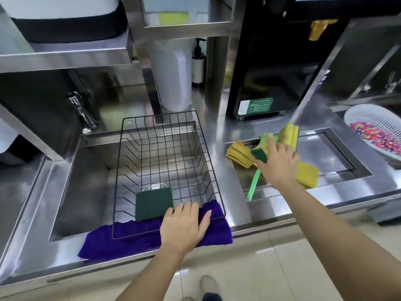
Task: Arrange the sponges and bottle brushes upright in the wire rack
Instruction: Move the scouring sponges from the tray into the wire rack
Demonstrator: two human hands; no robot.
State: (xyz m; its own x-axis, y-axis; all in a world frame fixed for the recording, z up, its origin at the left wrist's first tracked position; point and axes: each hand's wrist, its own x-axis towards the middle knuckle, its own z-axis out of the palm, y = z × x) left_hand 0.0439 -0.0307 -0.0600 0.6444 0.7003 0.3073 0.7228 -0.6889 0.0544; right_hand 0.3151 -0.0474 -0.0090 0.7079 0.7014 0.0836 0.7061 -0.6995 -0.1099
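A black wire rack sits across the steel sink. One dark green scouring sponge stands upright in the rack's near row. My left hand rests on the rack's front edge beside that sponge, fingers spread, holding nothing. At the right basin my right hand is shut on a green-and-yellow sponge. Around it lie yellow sponges. A green-handled bottle brush lies under the right hand, its head hidden.
A purple cloth lies under the rack's front edge on the counter rim. A white colander with colourful bits stands at the far right. A faucet is behind the sink at left, a white jug and soap bottle behind the rack.
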